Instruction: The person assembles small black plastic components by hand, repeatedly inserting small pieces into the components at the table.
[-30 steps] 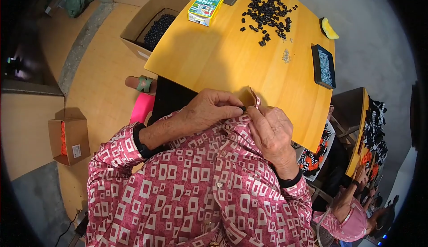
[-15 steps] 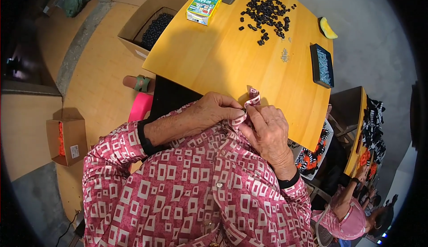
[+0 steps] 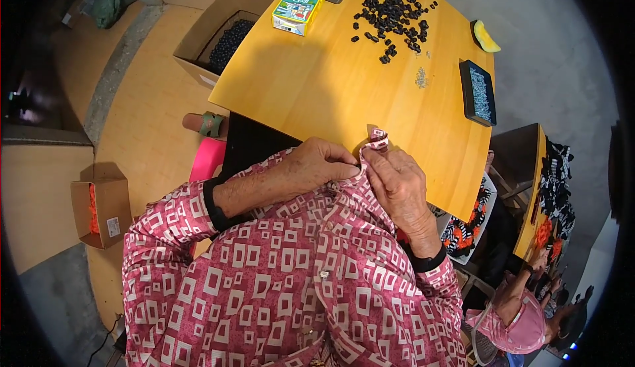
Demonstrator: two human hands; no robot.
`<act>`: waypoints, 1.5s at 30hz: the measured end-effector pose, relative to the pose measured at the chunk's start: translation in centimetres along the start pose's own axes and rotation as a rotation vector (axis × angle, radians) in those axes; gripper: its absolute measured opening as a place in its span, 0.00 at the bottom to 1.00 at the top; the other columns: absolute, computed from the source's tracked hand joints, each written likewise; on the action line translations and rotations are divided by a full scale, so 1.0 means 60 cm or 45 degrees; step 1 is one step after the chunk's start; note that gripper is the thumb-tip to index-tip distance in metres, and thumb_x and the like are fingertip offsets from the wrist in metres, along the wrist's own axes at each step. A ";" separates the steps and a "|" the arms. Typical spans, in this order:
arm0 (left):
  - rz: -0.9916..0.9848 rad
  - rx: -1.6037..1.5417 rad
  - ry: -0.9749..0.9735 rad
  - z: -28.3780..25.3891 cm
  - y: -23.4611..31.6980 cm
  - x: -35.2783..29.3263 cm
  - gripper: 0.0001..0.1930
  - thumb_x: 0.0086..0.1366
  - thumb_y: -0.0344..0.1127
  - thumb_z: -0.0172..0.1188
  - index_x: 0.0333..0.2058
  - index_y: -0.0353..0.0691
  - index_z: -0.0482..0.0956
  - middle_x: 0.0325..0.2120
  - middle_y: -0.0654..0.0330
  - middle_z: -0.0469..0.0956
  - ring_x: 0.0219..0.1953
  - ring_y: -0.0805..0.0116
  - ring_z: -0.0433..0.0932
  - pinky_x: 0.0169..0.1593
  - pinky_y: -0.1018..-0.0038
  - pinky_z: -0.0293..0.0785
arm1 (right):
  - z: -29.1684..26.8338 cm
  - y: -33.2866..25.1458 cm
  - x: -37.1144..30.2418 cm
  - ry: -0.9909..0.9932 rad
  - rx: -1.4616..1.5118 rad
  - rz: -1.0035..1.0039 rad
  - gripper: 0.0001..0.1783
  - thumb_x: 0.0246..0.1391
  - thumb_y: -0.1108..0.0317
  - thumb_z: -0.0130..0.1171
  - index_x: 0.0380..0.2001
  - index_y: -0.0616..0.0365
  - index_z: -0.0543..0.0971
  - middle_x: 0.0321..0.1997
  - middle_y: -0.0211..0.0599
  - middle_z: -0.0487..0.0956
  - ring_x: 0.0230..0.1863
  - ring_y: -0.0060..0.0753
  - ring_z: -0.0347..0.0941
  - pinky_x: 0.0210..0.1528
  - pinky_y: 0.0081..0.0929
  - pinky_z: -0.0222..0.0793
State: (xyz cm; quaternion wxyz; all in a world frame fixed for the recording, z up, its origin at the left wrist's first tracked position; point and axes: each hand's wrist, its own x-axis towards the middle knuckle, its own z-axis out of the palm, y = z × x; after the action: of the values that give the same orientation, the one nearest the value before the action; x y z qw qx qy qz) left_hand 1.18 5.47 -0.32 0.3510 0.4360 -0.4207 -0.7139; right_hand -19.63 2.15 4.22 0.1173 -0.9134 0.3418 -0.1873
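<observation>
At the near edge of the table, I hold up the front edge of a pink patterned shirt (image 3: 261,268) that covers my torso. My left hand (image 3: 309,166) pinches this edge, thumb against fingers. A small dark spot shows at its fingertips, too small to name. From the other side my right hand (image 3: 400,185) grips the same strip of cloth, its fingers close to the left fingertips. The strip's folded upper end (image 3: 376,139) sticks up beyond both hands. What lies under the right fingers is hidden.
Ahead on the yellow table (image 3: 291,95) are scattered black pieces (image 3: 390,19), a yellow-green box (image 3: 299,9), a black tray (image 3: 477,92) and a yellow fruit slice (image 3: 485,36). Cartons (image 3: 198,29) stand left. On the right, another person (image 3: 512,311) works by a second table.
My right fingers have straightened and slid along the cloth edge, covering the loop that showed between the hands. My left hand has stayed nearly in place, still pinching.
</observation>
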 end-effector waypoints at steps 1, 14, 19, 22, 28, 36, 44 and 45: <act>0.001 0.001 -0.002 0.000 0.000 0.001 0.11 0.63 0.34 0.65 0.39 0.31 0.85 0.31 0.62 0.83 0.35 0.77 0.77 0.41 0.79 0.73 | -0.002 0.002 0.000 0.002 -0.002 0.001 0.15 0.49 0.78 0.64 0.43 0.65 0.81 0.35 0.45 0.80 0.39 0.47 0.77 0.44 0.39 0.75; -0.040 -0.116 0.027 0.006 -0.014 0.008 0.12 0.63 0.32 0.62 0.44 0.35 0.85 0.31 0.62 0.84 0.35 0.78 0.78 0.41 0.79 0.73 | -0.003 -0.011 0.007 0.128 0.141 -0.093 0.16 0.48 0.70 0.70 0.41 0.65 0.81 0.38 0.45 0.80 0.38 0.44 0.78 0.40 0.36 0.74; -0.016 -0.036 0.038 0.000 -0.030 0.012 0.12 0.62 0.31 0.62 0.44 0.34 0.85 0.30 0.63 0.84 0.34 0.77 0.77 0.40 0.79 0.73 | -0.020 -0.026 0.004 -0.016 -0.027 -0.095 0.22 0.50 0.59 0.70 0.43 0.65 0.81 0.40 0.43 0.80 0.39 0.42 0.76 0.40 0.37 0.70; 0.033 0.032 0.018 -0.001 -0.022 0.009 0.12 0.62 0.30 0.61 0.43 0.32 0.85 0.31 0.62 0.84 0.34 0.77 0.77 0.40 0.78 0.73 | -0.020 -0.026 0.012 -0.088 -0.157 -0.097 0.23 0.49 0.58 0.70 0.42 0.65 0.81 0.37 0.42 0.79 0.37 0.41 0.75 0.39 0.36 0.68; -0.014 -0.056 0.040 0.002 -0.014 0.005 0.11 0.62 0.30 0.61 0.41 0.31 0.84 0.32 0.60 0.84 0.34 0.76 0.77 0.40 0.76 0.73 | -0.016 -0.029 0.013 -0.094 -0.255 -0.146 0.22 0.52 0.57 0.67 0.41 0.66 0.80 0.31 0.39 0.76 0.34 0.39 0.73 0.37 0.35 0.67; 0.043 0.199 0.047 0.000 -0.004 0.000 0.11 0.61 0.32 0.61 0.38 0.30 0.84 0.27 0.57 0.83 0.30 0.74 0.77 0.36 0.74 0.73 | -0.003 -0.019 0.011 -0.116 -0.219 -0.228 0.17 0.49 0.61 0.67 0.35 0.64 0.81 0.29 0.39 0.75 0.35 0.40 0.74 0.40 0.36 0.71; 0.202 0.492 0.038 -0.004 -0.014 0.000 0.11 0.60 0.35 0.59 0.30 0.30 0.81 0.20 0.50 0.79 0.22 0.70 0.75 0.30 0.67 0.70 | 0.013 -0.013 -0.002 -0.084 -0.163 -0.251 0.18 0.44 0.63 0.70 0.36 0.64 0.79 0.31 0.41 0.75 0.37 0.44 0.75 0.42 0.38 0.73; 0.198 0.506 0.062 -0.003 -0.012 -0.002 0.11 0.60 0.35 0.59 0.30 0.30 0.81 0.19 0.50 0.78 0.22 0.70 0.74 0.29 0.67 0.69 | 0.014 -0.011 -0.003 -0.106 -0.136 -0.251 0.19 0.42 0.64 0.71 0.36 0.64 0.79 0.32 0.42 0.75 0.39 0.46 0.75 0.41 0.39 0.74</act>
State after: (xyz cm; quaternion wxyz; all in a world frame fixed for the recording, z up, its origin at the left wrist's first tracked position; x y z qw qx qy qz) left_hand 1.29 5.81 -1.00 0.3222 0.4799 -0.5771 -0.5769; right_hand -19.00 2.86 3.66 0.0637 -0.9545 0.2548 -0.1412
